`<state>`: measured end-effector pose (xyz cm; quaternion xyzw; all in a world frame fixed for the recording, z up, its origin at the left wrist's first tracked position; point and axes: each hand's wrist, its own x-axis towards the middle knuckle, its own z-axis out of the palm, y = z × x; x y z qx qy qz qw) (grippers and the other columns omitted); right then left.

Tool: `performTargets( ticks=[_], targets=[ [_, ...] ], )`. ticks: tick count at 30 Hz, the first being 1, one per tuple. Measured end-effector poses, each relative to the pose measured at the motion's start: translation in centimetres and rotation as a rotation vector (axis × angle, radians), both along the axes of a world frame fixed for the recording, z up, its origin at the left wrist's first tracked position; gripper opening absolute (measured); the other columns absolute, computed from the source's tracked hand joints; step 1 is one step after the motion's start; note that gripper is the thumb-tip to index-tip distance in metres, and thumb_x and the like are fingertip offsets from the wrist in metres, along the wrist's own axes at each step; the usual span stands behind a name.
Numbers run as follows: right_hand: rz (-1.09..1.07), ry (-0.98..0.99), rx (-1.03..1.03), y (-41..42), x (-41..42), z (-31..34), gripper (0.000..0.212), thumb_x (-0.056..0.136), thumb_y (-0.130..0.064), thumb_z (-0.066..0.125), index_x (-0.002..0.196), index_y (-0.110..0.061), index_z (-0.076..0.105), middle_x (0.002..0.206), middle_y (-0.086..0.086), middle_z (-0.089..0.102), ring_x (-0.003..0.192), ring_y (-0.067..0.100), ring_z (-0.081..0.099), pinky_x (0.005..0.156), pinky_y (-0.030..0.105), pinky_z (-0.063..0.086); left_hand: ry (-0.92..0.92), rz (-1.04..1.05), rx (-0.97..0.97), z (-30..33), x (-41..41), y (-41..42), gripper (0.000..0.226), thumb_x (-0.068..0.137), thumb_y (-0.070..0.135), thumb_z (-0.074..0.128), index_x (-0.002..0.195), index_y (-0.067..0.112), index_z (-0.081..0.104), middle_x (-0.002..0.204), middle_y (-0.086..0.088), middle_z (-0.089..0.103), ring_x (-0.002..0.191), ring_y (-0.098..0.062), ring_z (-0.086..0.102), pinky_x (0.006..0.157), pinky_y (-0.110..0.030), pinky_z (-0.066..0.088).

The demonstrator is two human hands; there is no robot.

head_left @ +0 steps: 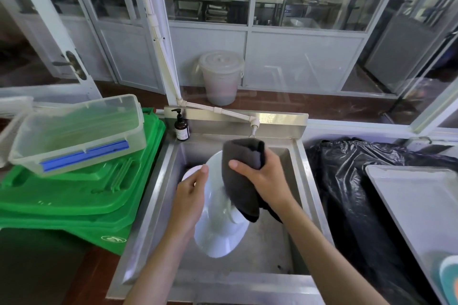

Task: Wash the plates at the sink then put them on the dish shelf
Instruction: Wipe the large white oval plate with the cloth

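Note:
A white plate [218, 228] is held tilted on edge over the steel sink [272, 250]. My left hand [190, 195] grips its left rim, thumb on the front face. My right hand [262, 176] holds a dark grey cloth [241, 176] pressed against the plate's face; the cloth hangs down over the plate's middle. Behind my left hand another white plate [189, 172] shows partly in the sink. The tap [254, 126] stands just above the cloth.
A brown soap pump bottle [181, 127] stands at the sink's back left corner. Green bin lids [74, 193] with a clear plastic box [79, 134] lie to the left. A black bin bag [359, 193] and a steel tray [421, 200] are on the right.

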<state>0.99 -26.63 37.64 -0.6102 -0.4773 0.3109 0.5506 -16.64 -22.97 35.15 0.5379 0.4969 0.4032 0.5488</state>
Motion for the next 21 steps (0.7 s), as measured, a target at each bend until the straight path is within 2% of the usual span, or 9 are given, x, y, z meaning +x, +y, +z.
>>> performTargets(
  ticks=[2,3,4,6,10,13,14,18,21],
  targets=[
    [-0.037,-0.173,-0.004,1.2,-0.6,-1.6,0.031,0.080,-0.023,0.089,0.102,-0.018,0.068,0.096,-0.002,0.073,0.091,0.009,0.067,0.081,0.024,0.053,0.040,0.007,0.055,0.5,0.3,-0.8,0.038,0.108,0.038,0.048,0.083,0.021,0.071,0.073,0.014,0.068,0.073,-0.002,0.062,0.068,-0.017,0.044],
    [-0.075,-0.210,-0.003,1.7,-0.3,-2.4,0.031,0.081,-0.025,0.088,0.098,-0.015,0.065,0.093,0.000,0.070,0.088,0.009,0.064,0.078,0.024,0.050,0.067,0.010,0.079,0.7,0.4,-1.3,0.045,0.108,0.039,0.048,0.073,0.013,0.059,0.061,0.007,0.051,0.062,-0.010,0.048,0.058,-0.021,0.037],
    [-0.122,-0.198,-0.004,2.1,0.2,-3.2,0.030,0.082,-0.026,0.087,0.096,-0.014,0.063,0.092,0.001,0.069,0.086,0.010,0.063,0.077,0.025,0.050,0.100,0.006,0.104,1.0,0.3,-1.6,0.049,0.108,0.041,0.048,0.069,0.011,0.045,0.060,0.003,0.035,0.059,-0.012,0.035,0.054,-0.025,0.028],
    [-0.203,-0.148,-0.014,2.5,1.3,-4.6,0.027,0.086,-0.027,0.083,0.102,-0.016,0.064,0.095,-0.002,0.070,0.090,0.010,0.065,0.081,0.030,0.053,0.157,-0.005,0.153,1.3,0.1,-1.9,0.050,0.108,0.042,0.049,0.067,0.018,0.031,0.060,0.007,0.023,0.058,-0.012,0.024,0.052,-0.026,0.018],
    [-0.146,-0.069,0.006,2.3,0.6,-5.0,0.030,0.088,-0.030,0.081,0.109,-0.013,0.066,0.101,-0.002,0.072,0.097,0.015,0.067,0.085,0.033,0.053,0.186,-0.009,0.154,1.4,0.1,-1.7,0.049,0.107,0.044,0.048,0.067,0.019,0.031,0.059,0.005,0.023,0.057,-0.012,0.024,0.055,-0.032,0.020],
    [-0.018,-0.141,0.097,2.3,-1.1,-4.1,0.042,0.079,-0.043,0.083,0.101,-0.011,0.066,0.096,0.002,0.070,0.094,0.018,0.067,0.083,0.029,0.052,0.178,-0.006,0.151,1.2,0.3,-1.2,0.047,0.107,0.046,0.048,0.072,0.015,0.056,0.061,-0.004,0.042,0.062,-0.011,0.040,0.061,-0.034,0.033],
    [-0.015,-0.177,0.115,2.4,-1.3,-3.9,0.044,0.077,-0.046,0.083,0.098,-0.011,0.066,0.094,0.002,0.068,0.092,0.017,0.066,0.081,0.028,0.051,0.163,-0.005,0.141,1.3,0.3,-1.1,0.046,0.107,0.048,0.048,0.073,0.018,0.057,0.064,-0.002,0.045,0.065,-0.011,0.042,0.063,-0.035,0.035],
    [-0.155,-0.097,0.032,3.3,0.6,-4.7,0.038,0.078,-0.043,0.085,0.099,-0.015,0.067,0.093,0.000,0.071,0.090,0.012,0.066,0.081,0.029,0.054,0.150,0.001,0.132,2.0,0.2,-1.5,0.053,0.106,0.044,0.051,0.065,0.021,0.027,0.061,0.005,0.021,0.060,-0.015,0.022,0.060,-0.035,0.019],
    [-0.193,-0.043,-0.025,3.6,2.0,-5.6,0.037,0.085,-0.040,0.084,0.110,-0.017,0.069,0.103,-0.003,0.074,0.096,0.005,0.067,0.084,0.027,0.052,0.125,0.006,0.114,2.3,0.0,-1.8,0.054,0.106,0.044,0.051,0.068,0.017,0.025,0.065,0.002,0.017,0.062,-0.016,0.019,0.062,-0.036,0.016]
  ],
)
